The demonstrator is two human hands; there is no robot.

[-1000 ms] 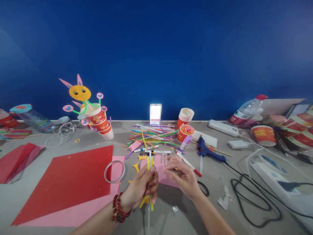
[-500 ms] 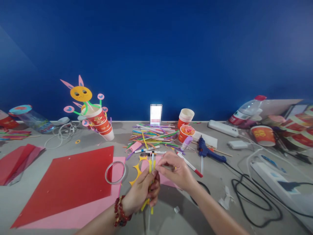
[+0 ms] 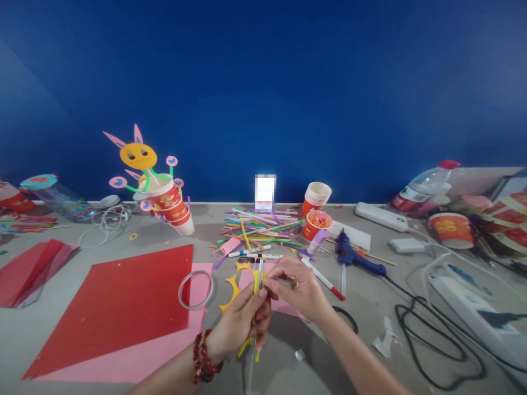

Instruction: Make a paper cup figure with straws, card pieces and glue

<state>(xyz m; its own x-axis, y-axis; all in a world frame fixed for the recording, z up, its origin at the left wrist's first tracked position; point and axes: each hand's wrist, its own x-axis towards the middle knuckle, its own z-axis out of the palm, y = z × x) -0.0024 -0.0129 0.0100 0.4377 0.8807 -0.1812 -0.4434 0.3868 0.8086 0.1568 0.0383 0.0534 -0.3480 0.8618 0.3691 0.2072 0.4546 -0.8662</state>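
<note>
My left hand (image 3: 242, 315), with a red beaded bracelet at the wrist, is closed around a bundle of narrow yellow strips (image 3: 257, 282) and a thin clear rod (image 3: 261, 267). The bundle stands nearly upright, and its lower ends stick out beneath the fingers. My right hand (image 3: 298, 288) pinches at the upper right of the bundle, thumb and forefinger on a yellow strip; the fingers partly hide the contact. Behind the hands lie a yellow paper piece with scalloped cut-outs (image 3: 231, 291) and pink paper (image 3: 288, 308).
Red sheet (image 3: 132, 307) and tape roll (image 3: 181, 299) lie left, near a paper-cup figure (image 3: 168, 202). Pipe cleaners (image 3: 263, 227), markers (image 3: 323, 278) and cups (image 3: 315, 195) are ahead. A blue glue gun (image 3: 358, 258), its black cable (image 3: 411, 351) and a power strip (image 3: 465, 307) sit right.
The table items appear slightly farther right as the view shifts a little. Both hands keep nearly the same place and hold, with the right fingertips still against the bundle.
</note>
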